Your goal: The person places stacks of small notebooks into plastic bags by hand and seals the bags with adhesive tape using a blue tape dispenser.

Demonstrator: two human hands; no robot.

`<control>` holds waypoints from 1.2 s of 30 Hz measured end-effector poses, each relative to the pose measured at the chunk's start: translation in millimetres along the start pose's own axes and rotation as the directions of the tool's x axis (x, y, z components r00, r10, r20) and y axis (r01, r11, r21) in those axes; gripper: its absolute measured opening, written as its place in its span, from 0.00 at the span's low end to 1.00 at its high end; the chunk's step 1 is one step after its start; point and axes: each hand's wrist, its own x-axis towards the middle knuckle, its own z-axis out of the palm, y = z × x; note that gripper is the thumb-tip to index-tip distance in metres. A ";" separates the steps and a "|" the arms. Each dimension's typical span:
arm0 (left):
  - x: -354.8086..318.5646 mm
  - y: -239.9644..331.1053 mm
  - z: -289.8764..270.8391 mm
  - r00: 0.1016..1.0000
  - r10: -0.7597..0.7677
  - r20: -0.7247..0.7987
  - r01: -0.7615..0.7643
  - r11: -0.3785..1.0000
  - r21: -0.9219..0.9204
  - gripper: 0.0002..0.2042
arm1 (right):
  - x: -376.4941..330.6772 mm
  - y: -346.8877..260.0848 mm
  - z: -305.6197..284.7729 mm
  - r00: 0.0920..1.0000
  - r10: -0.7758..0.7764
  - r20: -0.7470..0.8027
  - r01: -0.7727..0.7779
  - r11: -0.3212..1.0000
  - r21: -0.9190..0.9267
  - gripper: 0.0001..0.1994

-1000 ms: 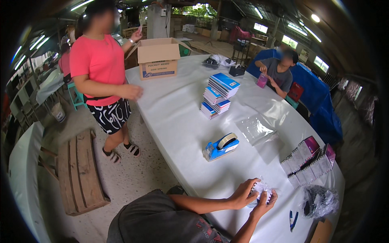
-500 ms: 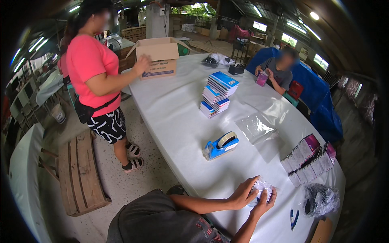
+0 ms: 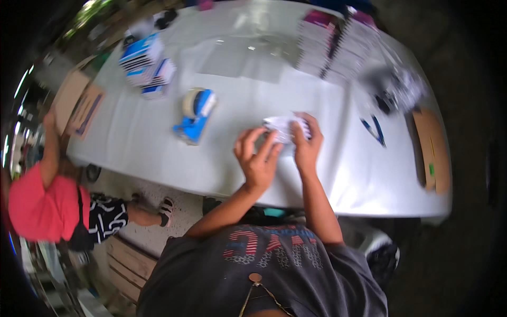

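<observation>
A small stack of spiral notepads (image 3: 287,128), seemingly in clear plastic, is held just above the white-covered table. My right hand (image 3: 308,141) grips its right side, thumb on top and fingers round the far edge. My left hand (image 3: 259,156) is at its left end, thumb and forefinger against it, the other fingers loosely curled and apart. Left of my hands stands a blue tape dispenser (image 3: 195,117) with a roll of tape. Motion blurs the stack's details.
Blue-covered notebooks (image 3: 145,63) are piled at the far left; purple-covered spiral pads (image 3: 317,45) stand in tall stacks beyond my hands. Clear plastic sheets (image 3: 240,61) lie between. Blue-handled snips (image 3: 375,132), crumpled plastic (image 3: 398,87) and cardboard (image 3: 433,150) lie right. A person in pink (image 3: 47,203) touches an open carton (image 3: 79,108).
My view has swung down and to the right, so the table appears turned. Both hands still have the notepads, now nearer the picture's middle; the left fingers are more spread.
</observation>
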 end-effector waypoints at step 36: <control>137.3 -31.3 10.9 0.497 0.009 0.868 0.475 0.834 -0.281 0.10 | -43.8 -38.2 -25.2 0.765 -0.459 0.452 0.642 0.486 -0.592 0.21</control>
